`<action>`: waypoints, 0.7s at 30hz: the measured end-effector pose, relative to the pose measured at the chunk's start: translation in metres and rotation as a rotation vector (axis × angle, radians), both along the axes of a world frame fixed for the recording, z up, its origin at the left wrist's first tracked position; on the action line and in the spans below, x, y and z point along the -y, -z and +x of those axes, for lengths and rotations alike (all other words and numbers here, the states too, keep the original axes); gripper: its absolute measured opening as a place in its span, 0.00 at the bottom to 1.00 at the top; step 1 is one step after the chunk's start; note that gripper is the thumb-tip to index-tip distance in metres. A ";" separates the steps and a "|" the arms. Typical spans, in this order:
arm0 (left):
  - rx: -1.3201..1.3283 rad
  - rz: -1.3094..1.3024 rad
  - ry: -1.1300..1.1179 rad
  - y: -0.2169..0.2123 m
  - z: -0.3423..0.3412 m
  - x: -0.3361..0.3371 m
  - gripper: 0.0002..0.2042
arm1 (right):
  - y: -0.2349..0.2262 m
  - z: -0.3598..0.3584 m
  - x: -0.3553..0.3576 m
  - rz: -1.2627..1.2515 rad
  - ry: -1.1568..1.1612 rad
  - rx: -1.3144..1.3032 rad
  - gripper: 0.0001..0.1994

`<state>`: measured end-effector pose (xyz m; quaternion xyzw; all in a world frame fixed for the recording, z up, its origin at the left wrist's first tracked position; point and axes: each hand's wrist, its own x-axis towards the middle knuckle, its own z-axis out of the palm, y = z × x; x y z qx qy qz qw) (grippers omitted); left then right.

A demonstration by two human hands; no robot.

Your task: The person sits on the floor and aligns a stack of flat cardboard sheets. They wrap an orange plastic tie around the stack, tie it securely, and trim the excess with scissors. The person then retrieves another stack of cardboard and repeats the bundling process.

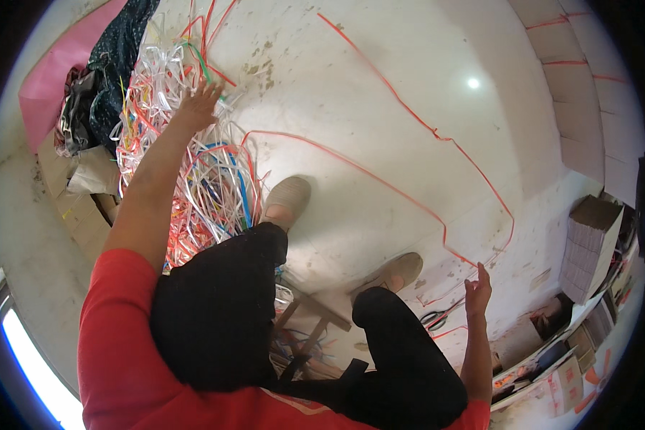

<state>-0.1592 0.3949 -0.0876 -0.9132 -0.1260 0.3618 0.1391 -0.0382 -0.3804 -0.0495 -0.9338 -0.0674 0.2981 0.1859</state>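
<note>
A big tangled heap of plastic packing straps [211,190], mostly white and red with some blue, green and yellow, lies on the floor at my left. Over its far right edge reaches my left hand [201,107], fingers spread, close to a green strap [202,66]; whether it touches the heap I cannot tell. Out to the right, my right hand [478,292] pinches a long red strap [380,179] at its fingertips. That strap runs across the floor from the heap. Beyond it, another red length [401,100] with a knot curves toward the same hand.
Scissors [433,319] with dark handles lie left of my right hand. A wooden stool [312,315] stands between my legs. Stacked cardboard [588,247] and boxes line the right side. Dark cloth [118,64] and a pink sheet [46,89] lie beyond the heap.
</note>
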 end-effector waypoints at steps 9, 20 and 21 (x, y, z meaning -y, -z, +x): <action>-0.699 0.178 -0.623 0.012 -0.263 -0.084 0.43 | 0.001 -0.015 0.010 -0.104 0.168 -0.230 0.27; 0.766 0.041 -0.672 -0.062 -0.341 -0.048 0.16 | -0.024 -0.020 -0.005 0.050 0.521 -0.283 0.22; 0.835 0.196 -0.346 -0.068 -0.305 -0.029 0.14 | -0.024 -0.021 -0.006 0.064 0.530 -0.282 0.22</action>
